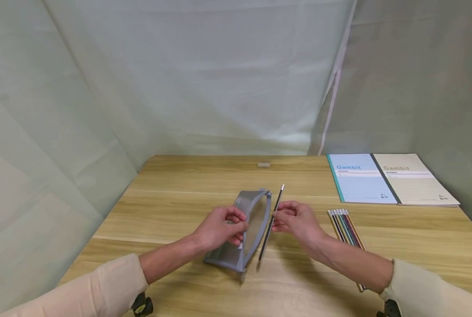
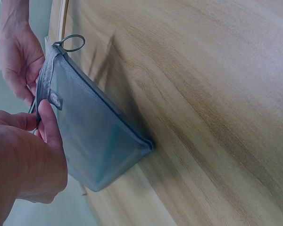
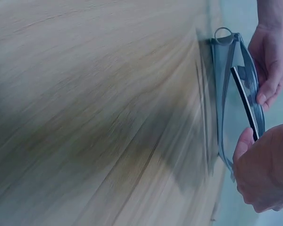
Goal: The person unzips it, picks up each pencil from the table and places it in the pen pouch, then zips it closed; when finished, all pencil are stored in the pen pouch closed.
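Note:
A grey translucent zip pencil case (image 1: pixel 225 256) stands on the table with its mouth spread wide. My left hand (image 1: pixel 219 226) pinches the near-left edge of that mouth between thumb and fingers. In the left wrist view a ring pull hangs at one end of the case (image 2: pixel 92 127), and a faint teal streak shows through its side. Just right of the mouth, my right hand (image 1: pixel 297 221) holds a dark pencil (image 1: pixel 268 237) by its middle, silver end up and tilted. The right wrist view has the pencil (image 3: pixel 245 101) overlapping the case opening.
Several pencils (image 1: pixel 346 229) lie side by side on the wooden table (image 1: pixel 172 211), partly under my right forearm. A blue notebook (image 1: pixel 362 180) and a cream notebook (image 1: pixel 414 180) lie at the back right. A small grey block (image 1: pixel 263 165) sits near the far edge.

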`<state>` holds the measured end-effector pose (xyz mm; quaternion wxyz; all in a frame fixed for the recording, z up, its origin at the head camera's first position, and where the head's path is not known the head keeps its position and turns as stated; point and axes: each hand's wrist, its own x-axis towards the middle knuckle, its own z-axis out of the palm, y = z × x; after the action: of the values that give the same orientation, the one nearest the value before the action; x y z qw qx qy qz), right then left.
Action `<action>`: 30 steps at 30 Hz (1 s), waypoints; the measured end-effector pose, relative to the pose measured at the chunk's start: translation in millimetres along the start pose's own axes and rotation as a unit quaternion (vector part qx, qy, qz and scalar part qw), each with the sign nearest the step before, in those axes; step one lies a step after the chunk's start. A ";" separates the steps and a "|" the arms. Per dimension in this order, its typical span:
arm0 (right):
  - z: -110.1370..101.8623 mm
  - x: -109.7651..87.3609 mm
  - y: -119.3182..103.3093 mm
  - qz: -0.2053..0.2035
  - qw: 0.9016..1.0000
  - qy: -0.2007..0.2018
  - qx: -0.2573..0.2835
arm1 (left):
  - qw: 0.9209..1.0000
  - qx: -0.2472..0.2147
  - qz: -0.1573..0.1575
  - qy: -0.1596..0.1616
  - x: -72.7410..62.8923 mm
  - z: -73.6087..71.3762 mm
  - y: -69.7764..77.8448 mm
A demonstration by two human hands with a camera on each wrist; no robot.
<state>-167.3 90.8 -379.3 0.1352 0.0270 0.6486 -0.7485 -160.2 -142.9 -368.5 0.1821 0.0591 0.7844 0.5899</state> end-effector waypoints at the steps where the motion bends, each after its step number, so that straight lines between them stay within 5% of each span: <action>1: 2.2 0.7 0.3 -0.001 1.000 0.000 0.006 | 1.000 -0.001 0.000 0.000 0.6 0.3 -0.1; 14: 19.4 7.2 7.1 -0.004 0.999 -0.005 0.036 | 1.000 -0.011 0.003 0.000 0.1 -0.3 0.3; 30: 31.9 5.5 21.7 0.007 1.000 -0.001 -0.011 | 1.000 0.007 0.003 0.003 0.0 -1.0 0.7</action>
<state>-163.1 56.0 -396.4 0.1415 0.0295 0.6564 -0.7404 -160.7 -143.6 -367.5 0.1778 0.0604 0.7886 0.5855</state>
